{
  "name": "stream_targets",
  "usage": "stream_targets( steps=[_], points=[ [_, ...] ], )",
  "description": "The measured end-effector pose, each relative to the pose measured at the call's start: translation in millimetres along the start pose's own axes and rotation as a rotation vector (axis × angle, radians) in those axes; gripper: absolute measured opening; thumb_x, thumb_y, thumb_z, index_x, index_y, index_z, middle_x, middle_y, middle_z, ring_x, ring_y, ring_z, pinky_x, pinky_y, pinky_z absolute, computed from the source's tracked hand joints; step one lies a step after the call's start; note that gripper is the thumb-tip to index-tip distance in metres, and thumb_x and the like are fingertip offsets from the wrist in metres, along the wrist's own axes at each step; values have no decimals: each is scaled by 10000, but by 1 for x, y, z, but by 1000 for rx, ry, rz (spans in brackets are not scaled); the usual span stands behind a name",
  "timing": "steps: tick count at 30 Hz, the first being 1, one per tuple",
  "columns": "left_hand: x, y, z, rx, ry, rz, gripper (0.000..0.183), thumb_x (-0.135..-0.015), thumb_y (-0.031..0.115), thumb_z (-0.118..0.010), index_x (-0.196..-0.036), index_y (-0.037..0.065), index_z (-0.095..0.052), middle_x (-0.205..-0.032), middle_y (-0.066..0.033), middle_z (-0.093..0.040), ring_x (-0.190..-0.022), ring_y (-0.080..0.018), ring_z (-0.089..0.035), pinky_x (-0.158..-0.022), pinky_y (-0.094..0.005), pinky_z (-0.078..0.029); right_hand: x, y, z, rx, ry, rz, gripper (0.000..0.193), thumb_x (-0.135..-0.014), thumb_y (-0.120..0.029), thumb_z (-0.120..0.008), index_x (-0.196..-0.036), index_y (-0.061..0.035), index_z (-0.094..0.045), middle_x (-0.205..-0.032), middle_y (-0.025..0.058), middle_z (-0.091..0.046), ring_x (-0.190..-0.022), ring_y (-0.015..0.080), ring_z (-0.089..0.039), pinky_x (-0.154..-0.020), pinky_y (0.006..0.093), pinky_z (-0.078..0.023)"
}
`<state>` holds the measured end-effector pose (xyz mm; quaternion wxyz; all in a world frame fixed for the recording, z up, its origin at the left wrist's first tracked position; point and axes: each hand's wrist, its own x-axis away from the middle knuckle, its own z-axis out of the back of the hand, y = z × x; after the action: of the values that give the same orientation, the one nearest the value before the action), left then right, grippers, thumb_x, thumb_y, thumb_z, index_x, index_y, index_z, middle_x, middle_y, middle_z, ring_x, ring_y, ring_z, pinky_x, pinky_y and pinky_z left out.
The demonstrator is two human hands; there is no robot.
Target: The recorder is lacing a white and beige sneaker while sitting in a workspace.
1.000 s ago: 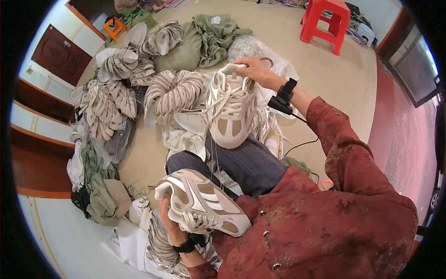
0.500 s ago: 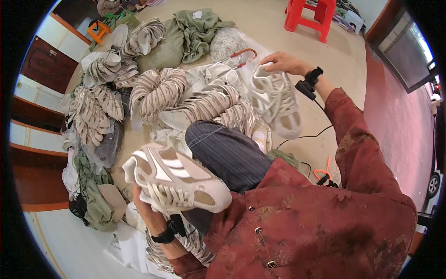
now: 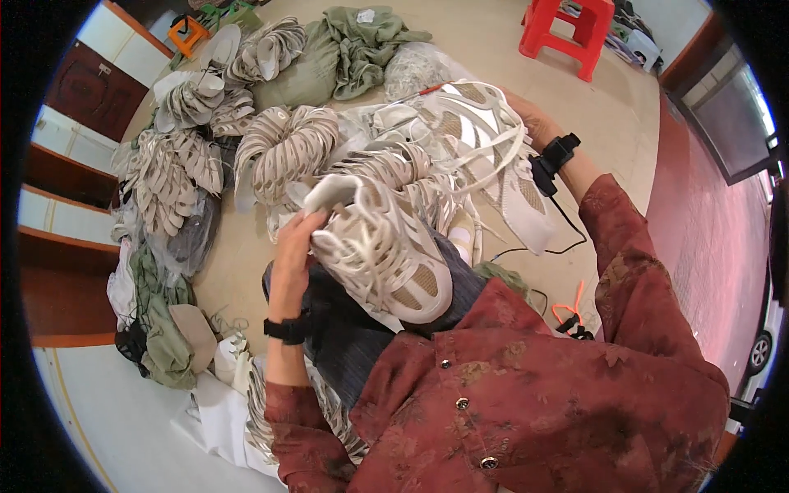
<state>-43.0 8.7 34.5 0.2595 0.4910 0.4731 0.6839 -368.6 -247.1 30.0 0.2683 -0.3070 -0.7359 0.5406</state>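
Left hand (image 3: 293,246) clamped on collar of beige-white sneaker (image 3: 386,255), toe pointing near, over dark trousers (image 3: 341,353). Right hand (image 3: 530,122) got second sneaker (image 3: 485,148) farther right, fingers hidden behind it. Tons of beige shoe parts (image 3: 288,152) heaped far left on floor (image 3: 612,131).

Coarse matt mesh on left sneaker (image 3: 394,261) and right sneaker (image 3: 483,148), smooth pale overlays (image 3: 431,311), woven laces (image 3: 359,240). Matt cloth in the red shirt (image 3: 559,386); glossy buttons (image 3: 463,403). Smooth, faintly glossy floor (image 3: 468,41); toward its far edge, plastic in the red stool (image 3: 538,26), crumpled matt cloth in the green bundle (image 3: 357,57).
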Motion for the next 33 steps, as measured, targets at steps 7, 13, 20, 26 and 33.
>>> stream_targets(
  steps=[7, 13, 20, 26, 33],
  points=[
    [-10, 10, -9, -123, -36, 56, 442, -884, 417, -617, -1190, 101, -652, -1034, 8, -650, -926, -109, -599, -787, -327, -476, -71, 11, -49, -20, -210, 2, 406, -927, -134, -634, -1299, 17, -575, -1159, 77, -663, -929, 82, -655, -823, 227, -550],
    [-18, -21, 8, 172, -90, -3, 496, -940, 466, -540, -1231, 74, -623, -1157, -14, -650, -981, -155, -614, -866, -327, -486, -103, 18, -126, 123, -528, -12, 453, -928, -175, -666, -1315, 39, -563, -1138, 62, -669, -934, 90, -646, -799, 217, -548],
    [-19, -26, 14, 528, -64, 54, 426, -1024, 332, -411, -1265, 16, -566, -1250, -108, -638, -1104, -245, -635, -977, -416, -501, -106, 15, -178, 628, -657, 205, 382, -919, -259, -653, -1200, -1, -672, -967, -1, -680, -851, 48, -583, -744, 207, -478],
    [-9, -18, 21, 588, -195, 51, 599, -975, 541, -438, -1253, 28, -576, -1185, -127, -661, -1100, -234, -644, -885, -410, -554, -95, 27, -200, 617, -721, 221, 331, -898, -226, -658, -1140, -4, -699, -920, -1, -673, -829, 67, -574, -723, 220, -460],
    [-7, -19, 23, 432, -124, 31, 484, -915, 471, -613, -1207, 85, -618, -1133, -98, -682, -979, -173, -663, -840, -335, -528, -79, 31, -209, 695, -551, 137, 364, -868, -265, -658, -1133, -19, -701, -958, 40, -674, -885, 106, -584, -782, 244, -460]
  ],
)
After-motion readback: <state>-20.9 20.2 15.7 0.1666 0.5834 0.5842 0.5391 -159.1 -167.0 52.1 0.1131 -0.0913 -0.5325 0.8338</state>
